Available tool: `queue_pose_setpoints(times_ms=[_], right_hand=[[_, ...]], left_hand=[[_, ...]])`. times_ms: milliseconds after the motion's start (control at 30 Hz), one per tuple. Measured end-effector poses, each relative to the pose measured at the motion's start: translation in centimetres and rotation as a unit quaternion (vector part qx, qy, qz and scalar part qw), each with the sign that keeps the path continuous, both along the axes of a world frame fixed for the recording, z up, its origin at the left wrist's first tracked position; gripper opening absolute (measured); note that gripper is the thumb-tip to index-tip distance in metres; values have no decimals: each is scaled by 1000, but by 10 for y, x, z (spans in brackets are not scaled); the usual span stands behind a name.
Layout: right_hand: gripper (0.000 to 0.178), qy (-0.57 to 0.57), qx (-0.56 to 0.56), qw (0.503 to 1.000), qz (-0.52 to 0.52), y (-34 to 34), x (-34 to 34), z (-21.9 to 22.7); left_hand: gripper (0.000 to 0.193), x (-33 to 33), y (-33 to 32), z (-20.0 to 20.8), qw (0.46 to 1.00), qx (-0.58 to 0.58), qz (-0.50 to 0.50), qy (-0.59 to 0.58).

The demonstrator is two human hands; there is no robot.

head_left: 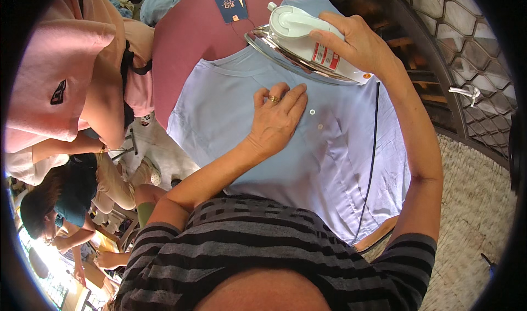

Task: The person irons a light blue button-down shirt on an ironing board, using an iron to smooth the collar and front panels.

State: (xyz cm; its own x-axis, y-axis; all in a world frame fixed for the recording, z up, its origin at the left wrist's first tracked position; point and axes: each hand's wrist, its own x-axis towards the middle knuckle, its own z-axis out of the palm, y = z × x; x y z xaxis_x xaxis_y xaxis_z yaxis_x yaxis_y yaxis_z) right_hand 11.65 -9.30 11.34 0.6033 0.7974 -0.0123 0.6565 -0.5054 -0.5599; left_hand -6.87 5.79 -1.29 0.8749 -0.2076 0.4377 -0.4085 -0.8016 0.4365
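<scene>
A light blue shirt (214, 113) is spread over a maroon padded board (175, 42). My right hand (359, 45) grips the handle of a white steam iron (299, 23) with a shiny metal base. The iron rests on the upper right part of the shirt, its tip toward the neckline. Flat on the cloth, just below the iron, lies my left hand (277, 119), fingers extended and a ring on one of them. Small white buttons (312, 112) show beside its fingertips. From the iron's heel a black cord (374, 141) runs down over the shirt toward me.
Dark blue tags (229, 4) lie at the board's far end, tied by a string. A person in a pink top (60, 64) stands close on the left; another person (82, 185) sits lower left. A metal lattice gate (466, 42) borders the right, above a pale textured floor (466, 201).
</scene>
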Motion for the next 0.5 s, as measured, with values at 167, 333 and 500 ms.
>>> queue_pose_setpoints(times_ms=[167,333,500], right_hand=[[42,-4,16,997,-69,-22,-2,-8],[46,-7,58,985,-160,-27,-15,-8],[49,90,-30,942,-322,-59,-65,27]], left_hand=[[38,-3,8,6,1000,16,-8,-1],[43,-5,10,3,998,-50,-39,2],[37,9,68,-5,999,-29,-31,-19]])
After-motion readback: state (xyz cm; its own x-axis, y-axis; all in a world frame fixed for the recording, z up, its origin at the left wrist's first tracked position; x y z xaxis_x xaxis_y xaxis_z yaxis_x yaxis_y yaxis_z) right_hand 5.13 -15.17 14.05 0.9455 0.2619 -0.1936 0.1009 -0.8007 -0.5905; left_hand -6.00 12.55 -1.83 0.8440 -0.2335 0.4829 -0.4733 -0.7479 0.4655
